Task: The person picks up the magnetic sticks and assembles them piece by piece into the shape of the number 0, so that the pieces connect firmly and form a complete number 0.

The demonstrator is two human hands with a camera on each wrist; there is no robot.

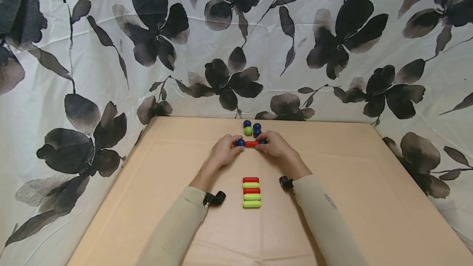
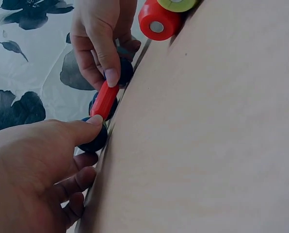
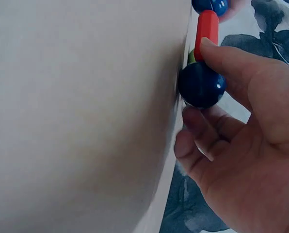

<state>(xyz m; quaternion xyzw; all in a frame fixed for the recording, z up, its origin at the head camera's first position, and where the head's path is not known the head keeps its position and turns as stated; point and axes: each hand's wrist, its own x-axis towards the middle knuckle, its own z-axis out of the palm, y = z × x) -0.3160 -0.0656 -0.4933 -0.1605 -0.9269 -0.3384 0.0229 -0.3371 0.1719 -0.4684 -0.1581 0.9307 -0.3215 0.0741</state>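
Observation:
A red rod (image 1: 252, 144) lies between two blue balls, one at each end. My left hand (image 1: 223, 150) pinches the left blue ball (image 1: 241, 142), its thumb tip at the rod's end. On the other side, my right hand (image 1: 277, 146) grips the right blue ball (image 3: 202, 85), with the thumb on the red rod and fingers around the ball. Just behind them on the table sit a green ball (image 1: 249, 131) and several more blue balls (image 1: 257, 126).
A column of red and lime-green rods (image 1: 252, 197) lies on the table (image 1: 155, 233) between the forearms. Beyond the table's back edge hangs a white cloth (image 1: 281, 56) with dark flowers. Each wrist wears a small black camera (image 1: 215, 198).

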